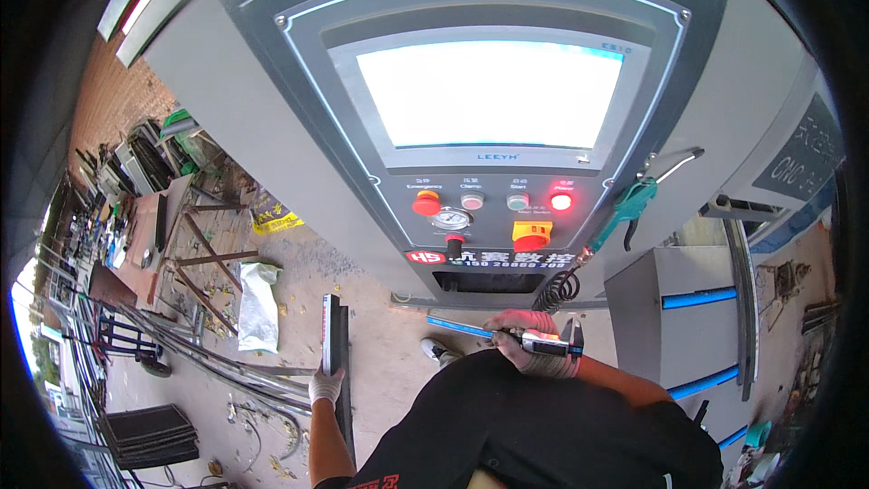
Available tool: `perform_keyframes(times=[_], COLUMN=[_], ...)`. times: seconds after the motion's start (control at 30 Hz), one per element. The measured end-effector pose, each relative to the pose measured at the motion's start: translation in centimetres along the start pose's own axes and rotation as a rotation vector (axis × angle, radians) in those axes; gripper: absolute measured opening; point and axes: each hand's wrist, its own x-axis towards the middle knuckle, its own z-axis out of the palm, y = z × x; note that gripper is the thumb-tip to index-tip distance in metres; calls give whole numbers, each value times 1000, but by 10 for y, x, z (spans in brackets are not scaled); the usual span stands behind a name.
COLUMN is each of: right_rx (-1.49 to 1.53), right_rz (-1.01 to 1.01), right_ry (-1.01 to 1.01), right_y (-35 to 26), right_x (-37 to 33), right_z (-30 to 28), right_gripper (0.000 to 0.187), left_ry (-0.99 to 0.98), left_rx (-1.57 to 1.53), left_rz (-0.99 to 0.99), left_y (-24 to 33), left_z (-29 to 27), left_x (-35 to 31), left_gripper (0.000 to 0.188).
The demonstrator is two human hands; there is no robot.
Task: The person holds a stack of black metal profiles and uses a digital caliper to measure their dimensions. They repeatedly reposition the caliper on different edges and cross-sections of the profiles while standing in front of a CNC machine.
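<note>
The left hand (326, 385), in a pale knitted glove, had its fingers closed around a long, straight profile bar (336, 335), dark and hard-edged with a lighter face, which stood out over the concrete floor (385, 335) and ran on past the hand. The right hand (532, 344), in a glove with reddish fingers, was wrapped about a caliper (547, 344) of silvery metal and black casing in front of the dark shirt; a slim bluish strip (460, 326) stuck out on its left, in line with the tool. Beyond both rose a grey sheet-metal cabinet (299, 172) with a rectangular screen (489, 95) (glaring so white that nothing on it was readable), a domed red button (426, 204), a round gauge (451, 218) and a yellow-and-red switch (532, 236). A teal air gun (634, 202) hung at its side, above a black coiled hose (558, 292), while a crumpled white sack (260, 308) lay left of the cabinet
</note>
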Motion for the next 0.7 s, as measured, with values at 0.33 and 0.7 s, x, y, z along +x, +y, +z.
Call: perform_keyframes(times=[0.33,0.7], right_rx=[67,39], right_rz=[-4,-13], right_ry=[33,-16], right_y=[10,3], right_x=[-7,-7], right_z=[2,-1], right_gripper=[23,21], left_ry=[1,-42], left_rx=[-243,-145], left_rz=[-16,61], left_y=[-20,-23], left_z=[11,24], left_x=[11,17], left_gripper=[64,69])
